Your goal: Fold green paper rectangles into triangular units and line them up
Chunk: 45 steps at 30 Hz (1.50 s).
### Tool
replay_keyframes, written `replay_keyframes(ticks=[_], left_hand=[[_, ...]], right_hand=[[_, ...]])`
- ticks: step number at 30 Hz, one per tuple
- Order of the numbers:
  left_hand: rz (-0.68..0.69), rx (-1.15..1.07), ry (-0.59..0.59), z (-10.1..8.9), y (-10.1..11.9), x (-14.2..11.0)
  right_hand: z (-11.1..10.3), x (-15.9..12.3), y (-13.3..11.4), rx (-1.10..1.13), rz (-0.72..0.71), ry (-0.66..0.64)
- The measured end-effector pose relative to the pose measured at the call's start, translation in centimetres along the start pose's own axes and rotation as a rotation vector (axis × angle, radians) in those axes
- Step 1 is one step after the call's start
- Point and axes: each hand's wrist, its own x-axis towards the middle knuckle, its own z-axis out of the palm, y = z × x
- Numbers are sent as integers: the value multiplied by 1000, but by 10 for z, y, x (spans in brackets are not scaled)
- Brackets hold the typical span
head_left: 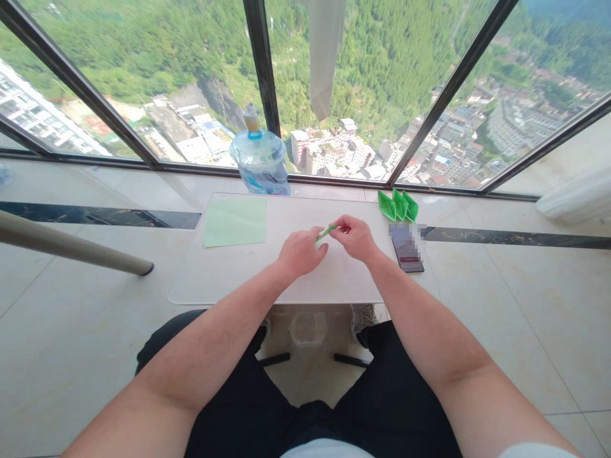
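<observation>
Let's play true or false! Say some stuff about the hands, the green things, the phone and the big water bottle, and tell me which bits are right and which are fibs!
1. The right hand pinches a small green piece. True.
2. There are five green folded shapes near the phone. False: there are three.
3. The pale green sheet is left of both hands. True.
4. The big water bottle is between the person and the table. False: it is past the table, by the window.
5. The phone is right of both hands. True.
</observation>
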Motion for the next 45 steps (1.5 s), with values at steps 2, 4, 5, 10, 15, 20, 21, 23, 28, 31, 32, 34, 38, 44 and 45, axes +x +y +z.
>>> replay_keyframes(ticks=[2,4,5,10,15,20,21,23,28,31,32,34,38,44,45], left_hand=[[-88,-209,53,-2,1,4],[-214,-479,125,-5,3,8],[-277,-637,164,-5,4,10],[-458,-1193,264,-3,7,15],[-502,-1233,131,-3,-9,17],[-367,-721,-111,-8,-34,24],[-297,-555,-151,-8,-38,25],[-181,-279,-182,-8,-44,27],[-2,64,-177,-2,-52,29],[56,107,-154,1,-54,28],[83,104,-145,2,-54,27],[135,85,-143,3,-53,27],[172,33,-171,5,-53,25],[165,-33,-178,5,-61,26],[163,-42,-182,5,-62,26]], right_hand=[[0,-1,-6,126,0,-17],[0,-2,-11,227,14,-69],[1,-3,-13,265,32,-112],[6,-7,-18,277,197,-173],[-5,-3,-15,151,278,-261],[-16,8,-5,-148,193,-447],[-16,9,-4,-207,166,-463],[-15,11,-1,-322,102,-476],[-8,10,4,-510,-18,-469],[-5,10,8,-558,-68,-439],[-4,10,9,-568,-85,-433],[-3,11,11,-591,-117,-425],[-1,9,15,-620,-188,-406],[-2,0,21,-645,-274,-371],[-3,-1,22,-648,-275,-371]])
